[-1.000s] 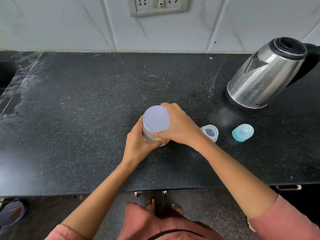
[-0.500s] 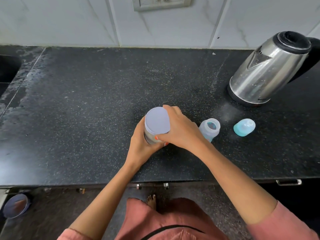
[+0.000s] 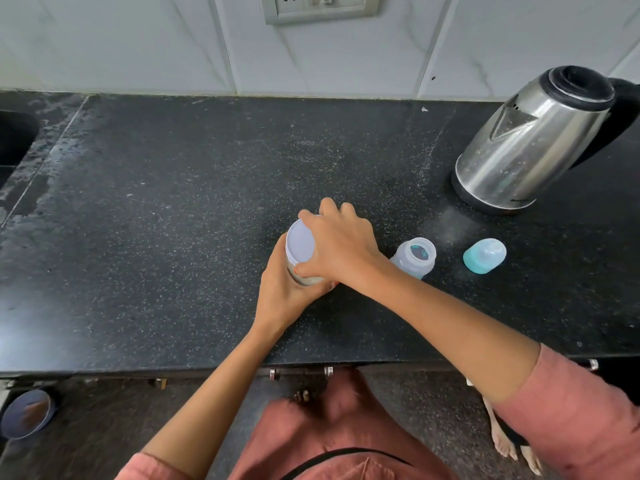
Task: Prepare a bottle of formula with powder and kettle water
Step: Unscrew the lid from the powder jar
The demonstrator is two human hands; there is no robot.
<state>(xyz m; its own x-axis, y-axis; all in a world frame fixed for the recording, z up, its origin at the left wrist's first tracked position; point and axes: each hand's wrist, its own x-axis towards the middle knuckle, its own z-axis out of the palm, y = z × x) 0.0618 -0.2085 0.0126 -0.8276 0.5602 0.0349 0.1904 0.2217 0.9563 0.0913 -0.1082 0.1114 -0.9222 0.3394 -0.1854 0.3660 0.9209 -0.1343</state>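
Observation:
A clear powder jar with a pale lilac lid (image 3: 300,244) stands on the black counter (image 3: 173,220) in the middle. My left hand (image 3: 280,291) wraps around the jar's body from the near side. My right hand (image 3: 341,244) grips the lid's rim from the right, covering part of it. Just to the right stands an open baby bottle (image 3: 417,255) without its top. Its teal cap (image 3: 484,255) lies on its side farther right. A steel kettle (image 3: 530,143) with a black lid sits at the back right.
A wall socket (image 3: 318,6) is set in the white tiles behind the counter. A sink edge (image 3: 14,133) shows at far left. On the floor at lower left stands a small bowl (image 3: 26,414). Someone's bare foot (image 3: 505,441) is at lower right.
My right hand has turned on the lid, fingers now spread further over its right rim. The jar stays in place. The camera view has shifted slightly.

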